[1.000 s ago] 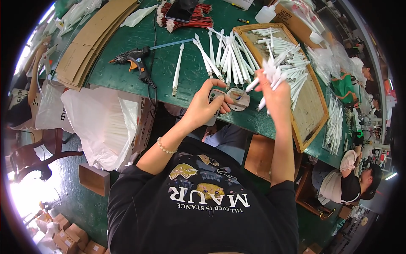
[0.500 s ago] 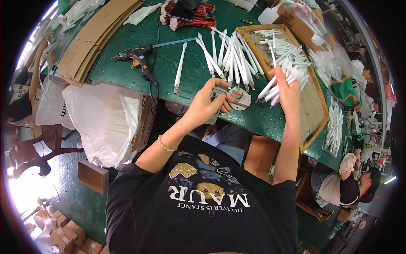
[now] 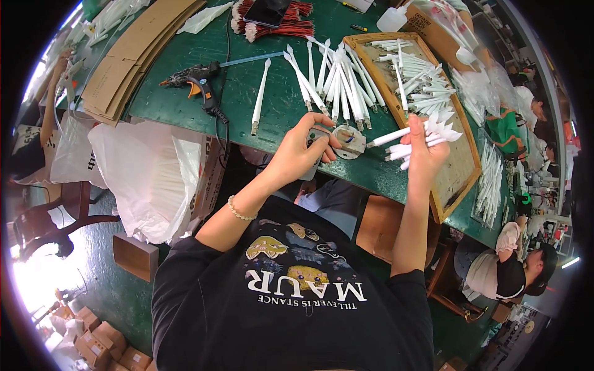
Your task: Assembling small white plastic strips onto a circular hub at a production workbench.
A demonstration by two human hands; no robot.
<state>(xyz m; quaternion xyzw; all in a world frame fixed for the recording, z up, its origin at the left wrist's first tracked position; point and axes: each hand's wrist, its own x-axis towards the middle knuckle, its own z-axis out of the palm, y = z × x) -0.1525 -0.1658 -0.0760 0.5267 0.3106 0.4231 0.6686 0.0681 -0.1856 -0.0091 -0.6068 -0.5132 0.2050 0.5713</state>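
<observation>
My left hand (image 3: 300, 151) is closed around a flat grey object (image 3: 312, 141) with dark round spots, at the table's near edge. Its fingertips reach toward a round whitish disc (image 3: 350, 148) carrying a small metal strip. My right hand (image 3: 427, 157) grips a bunch of white flame-tipped stick candles (image 3: 436, 131) over the near left part of a wooden-framed tray (image 3: 455, 164); their metal ends point left, their tips right. More such candles (image 3: 343, 83) lie in a loose group on the green table (image 3: 241, 55), and one candle (image 3: 261, 96) lies apart to the left.
Left of the candles lies a glue gun (image 3: 198, 80) with its cord. Cardboard sheets (image 3: 133, 59), red wire bundles (image 3: 291, 28), a dark phone (image 3: 267, 12) and a white bottle (image 3: 391, 20) are farther out. A plastic-lined box (image 3: 148, 179) stands left; a co-worker (image 3: 501, 272) sits right.
My right hand has moved slightly down and turned, swinging the bunch of candles to lie more sideways. My left hand stays nearly where it was, around the grey object.
</observation>
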